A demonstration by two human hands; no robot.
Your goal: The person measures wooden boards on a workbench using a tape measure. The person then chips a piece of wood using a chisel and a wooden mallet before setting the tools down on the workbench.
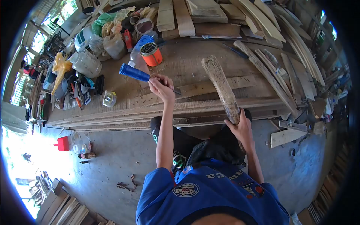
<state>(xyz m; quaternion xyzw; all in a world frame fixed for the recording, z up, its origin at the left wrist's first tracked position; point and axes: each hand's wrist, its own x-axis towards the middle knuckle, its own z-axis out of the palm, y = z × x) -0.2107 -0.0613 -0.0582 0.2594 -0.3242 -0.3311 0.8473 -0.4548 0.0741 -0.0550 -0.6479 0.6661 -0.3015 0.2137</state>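
Head view: the left hand [162,87] is closed around a blue-handled tool [134,72], the right [241,129] around a rough wooden stick [222,88]; both reach over the workbench [180,65], where an orange jar [152,58] stands near the blue handle.

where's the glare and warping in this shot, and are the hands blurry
Head view: harsh glare at left, whitening the floor near the red dustpan; head view: wide-angle warping, inside a dark rounded border; head view: left hand with the blue handle, right hand with the wood piece, all reasonably sharp.
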